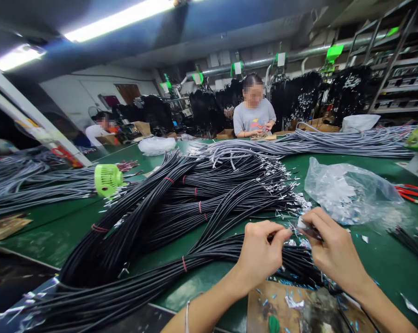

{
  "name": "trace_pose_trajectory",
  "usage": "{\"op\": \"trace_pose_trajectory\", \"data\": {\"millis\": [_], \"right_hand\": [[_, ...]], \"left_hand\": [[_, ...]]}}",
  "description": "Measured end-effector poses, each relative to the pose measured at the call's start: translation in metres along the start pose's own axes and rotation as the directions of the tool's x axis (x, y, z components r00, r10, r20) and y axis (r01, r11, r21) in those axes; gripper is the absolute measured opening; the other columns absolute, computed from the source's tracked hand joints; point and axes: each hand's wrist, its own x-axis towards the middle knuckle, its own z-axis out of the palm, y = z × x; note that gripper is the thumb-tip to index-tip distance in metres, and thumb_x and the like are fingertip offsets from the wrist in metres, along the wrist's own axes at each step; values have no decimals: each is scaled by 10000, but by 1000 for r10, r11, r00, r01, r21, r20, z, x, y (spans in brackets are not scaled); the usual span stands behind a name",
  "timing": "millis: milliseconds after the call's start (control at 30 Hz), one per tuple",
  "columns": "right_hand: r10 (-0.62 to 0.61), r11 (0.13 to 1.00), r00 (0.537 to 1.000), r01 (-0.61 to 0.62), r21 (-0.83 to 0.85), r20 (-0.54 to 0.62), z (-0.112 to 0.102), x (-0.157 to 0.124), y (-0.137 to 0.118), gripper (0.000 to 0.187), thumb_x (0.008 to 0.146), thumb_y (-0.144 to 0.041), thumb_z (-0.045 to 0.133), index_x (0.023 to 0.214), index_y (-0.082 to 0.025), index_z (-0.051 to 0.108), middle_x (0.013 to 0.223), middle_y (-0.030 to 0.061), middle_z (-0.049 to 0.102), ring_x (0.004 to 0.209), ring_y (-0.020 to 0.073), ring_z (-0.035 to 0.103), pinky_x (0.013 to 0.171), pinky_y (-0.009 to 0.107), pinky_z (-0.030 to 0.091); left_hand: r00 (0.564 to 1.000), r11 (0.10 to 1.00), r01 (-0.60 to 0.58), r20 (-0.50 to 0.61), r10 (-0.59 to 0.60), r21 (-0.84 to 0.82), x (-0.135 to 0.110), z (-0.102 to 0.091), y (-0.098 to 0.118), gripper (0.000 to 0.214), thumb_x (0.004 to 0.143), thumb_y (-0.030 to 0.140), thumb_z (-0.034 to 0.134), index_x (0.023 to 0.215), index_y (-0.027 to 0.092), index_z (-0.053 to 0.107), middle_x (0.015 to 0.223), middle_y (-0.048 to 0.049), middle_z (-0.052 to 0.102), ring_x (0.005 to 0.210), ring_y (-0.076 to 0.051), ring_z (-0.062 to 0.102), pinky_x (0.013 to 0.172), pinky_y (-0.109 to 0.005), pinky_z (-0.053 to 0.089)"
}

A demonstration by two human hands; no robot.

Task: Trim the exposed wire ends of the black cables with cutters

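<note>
My left hand is closed in a pinch on the end of a black cable near the stripped tips of the black cable bundles. My right hand is closed too, pinching a small white connector piece just right of the left fingertips. Both hands hover over the green table, above a brown board littered with small blue and silver scraps.
A clear plastic bag of small parts lies right of my hands. Grey cable bundles stretch across the back, a green mini fan stands at left, red-handled cutters at far right. Two people work at the far side.
</note>
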Motion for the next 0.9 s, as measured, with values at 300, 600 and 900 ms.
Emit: {"op": "trace_pose_trajectory", "data": {"millis": [300,600,900], "right_hand": [[22,999,965,-28,-17,-260,-24,9,9,14,850,-206,539,860,-215,543,774,9,532,594,134,476,538,254,370],[-168,984,985,170,45,-49,-16,2,11,196,808,-66,521,925,-214,574,866,49,600,714,155,586,602,263,451],[-52,980,999,54,190,-14,-21,9,1,84,875,-175,501,807,-208,537,733,11,564,628,136,533,562,248,418]], "left_hand": [[998,999,-29,-58,27,-37,-3,-2,6,262,831,199,564,602,123,664,505,-13,556,468,-101,444,478,-230,305],[1000,1000,-18,10,18,0,1,-8,3,268,832,182,550,607,125,683,508,-13,571,464,-98,433,471,-229,302],[985,990,75,162,-56,-118,3,-15,3,363,869,213,469,562,126,642,462,22,474,446,-79,354,461,-219,275]]}}
